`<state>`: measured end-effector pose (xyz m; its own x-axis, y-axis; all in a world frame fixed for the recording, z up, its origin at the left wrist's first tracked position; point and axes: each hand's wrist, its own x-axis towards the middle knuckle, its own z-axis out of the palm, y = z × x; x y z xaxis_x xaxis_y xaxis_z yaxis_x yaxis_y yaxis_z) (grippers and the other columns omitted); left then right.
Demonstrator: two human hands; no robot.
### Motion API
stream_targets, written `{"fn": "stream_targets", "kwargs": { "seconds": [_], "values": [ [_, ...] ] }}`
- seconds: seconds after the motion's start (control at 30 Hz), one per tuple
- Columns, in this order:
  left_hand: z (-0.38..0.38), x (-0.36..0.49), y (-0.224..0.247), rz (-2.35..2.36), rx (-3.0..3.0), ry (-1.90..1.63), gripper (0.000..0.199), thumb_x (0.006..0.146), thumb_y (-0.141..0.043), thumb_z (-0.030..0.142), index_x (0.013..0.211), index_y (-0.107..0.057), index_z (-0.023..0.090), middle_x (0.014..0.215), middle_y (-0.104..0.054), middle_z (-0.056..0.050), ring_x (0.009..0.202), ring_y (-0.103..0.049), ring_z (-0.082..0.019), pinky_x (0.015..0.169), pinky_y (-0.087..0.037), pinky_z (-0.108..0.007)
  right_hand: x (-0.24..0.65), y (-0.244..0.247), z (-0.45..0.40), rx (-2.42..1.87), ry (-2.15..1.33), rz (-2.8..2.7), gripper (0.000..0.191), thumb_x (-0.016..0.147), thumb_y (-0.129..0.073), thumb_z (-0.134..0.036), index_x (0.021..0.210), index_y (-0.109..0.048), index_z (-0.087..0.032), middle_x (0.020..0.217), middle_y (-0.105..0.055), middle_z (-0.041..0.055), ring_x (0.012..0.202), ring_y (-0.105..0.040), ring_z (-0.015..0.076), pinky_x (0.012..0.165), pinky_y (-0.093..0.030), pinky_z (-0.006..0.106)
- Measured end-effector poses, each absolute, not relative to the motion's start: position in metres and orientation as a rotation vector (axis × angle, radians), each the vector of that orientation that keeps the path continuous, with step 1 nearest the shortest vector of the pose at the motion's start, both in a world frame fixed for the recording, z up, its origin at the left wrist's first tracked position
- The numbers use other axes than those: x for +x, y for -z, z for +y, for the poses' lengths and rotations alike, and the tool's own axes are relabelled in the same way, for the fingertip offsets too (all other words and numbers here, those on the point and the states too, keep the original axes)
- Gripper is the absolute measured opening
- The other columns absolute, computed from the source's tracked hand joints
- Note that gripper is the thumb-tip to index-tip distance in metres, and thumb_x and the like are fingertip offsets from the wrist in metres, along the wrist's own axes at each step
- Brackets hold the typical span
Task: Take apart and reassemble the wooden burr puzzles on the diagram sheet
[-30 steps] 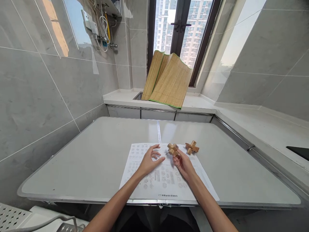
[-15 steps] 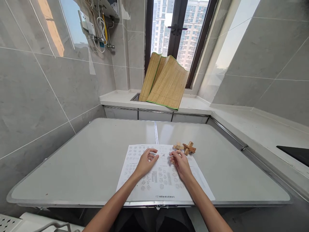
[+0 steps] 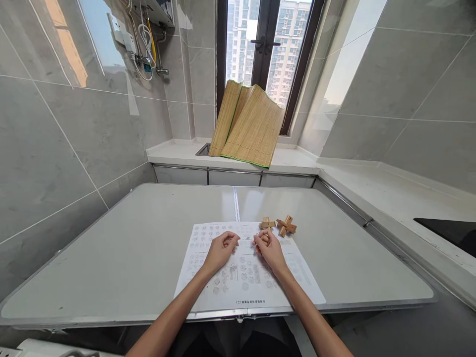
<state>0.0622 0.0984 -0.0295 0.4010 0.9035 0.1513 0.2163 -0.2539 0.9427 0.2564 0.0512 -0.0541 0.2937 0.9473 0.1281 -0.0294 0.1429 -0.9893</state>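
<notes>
A printed paper sheet covered with small diagrams lies on the white folding table, its lower edge near the table's front. Above its left half rests my left hand, fingers curled in towards the thumb, with nothing visible in them. My right hand hovers over the upper right part, its fingers also bent inward and holding nothing that I can see. Just beyond my right hand, at the sheet's top right corner, sit two interlocking wooden puzzles: a lighter one and a browner cross-shaped one.
The white table has a centre seam and metal rim. Behind it, a folded bamboo mat leans against the window on a white counter. A black panel lies on the right counter. Pipes and cables hang at the upper left.
The fingers of both hands have curled in more. The view has shifted slightly, moving the scene left. The sheet and wooden puzzles stay in place on the table.
</notes>
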Motion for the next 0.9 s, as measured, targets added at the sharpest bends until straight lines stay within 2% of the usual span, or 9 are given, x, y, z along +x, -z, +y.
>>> {"fn": "stream_targets", "kwargs": {
  "seconds": [0.43,0.73,0.9],
  "values": [
    [0.109,0.053,0.024,1.050,1.726,-0.982,0.037,0.094,-0.059,0.056,0.095,-0.070,0.021,0.080,-0.071,-0.002,0.066,-0.063,-0.016,0.066,-0.050,-0.027,0.255,0.052,0.053,-1.259,-0.807,-1.110,0.051,0.093,-0.058,-0.072,0.076,-0.056,-0.024,0.068,-0.070,0.0012,0.049,-0.057,0.0159,0.050,-0.043,0.028],
    [0.171,-0.049,0.009,1.288,1.725,-1.119,0.047,0.082,-0.062,0.064,0.090,-0.070,0.018,0.078,-0.069,-0.003,0.059,-0.058,-0.016,0.060,-0.049,-0.028,0.252,0.049,0.052,-1.294,-0.799,-1.142,0.049,0.095,-0.058,-0.068,0.072,-0.057,-0.024,0.062,-0.069,0.0007,0.047,-0.056,0.0162,0.052,-0.042,0.029],
    [0.178,-0.071,0.011,1.370,1.771,-1.096,0.050,0.086,-0.054,0.065,0.095,-0.071,0.019,0.081,-0.072,-0.004,0.063,-0.061,-0.017,0.064,-0.051,-0.029,0.254,0.048,0.051,-1.300,-0.794,-1.133,0.049,0.093,-0.059,-0.068,0.072,-0.057,-0.024,0.062,-0.070,0.0015,0.047,-0.057,0.0165,0.051,-0.042,0.028]
  ]
}}
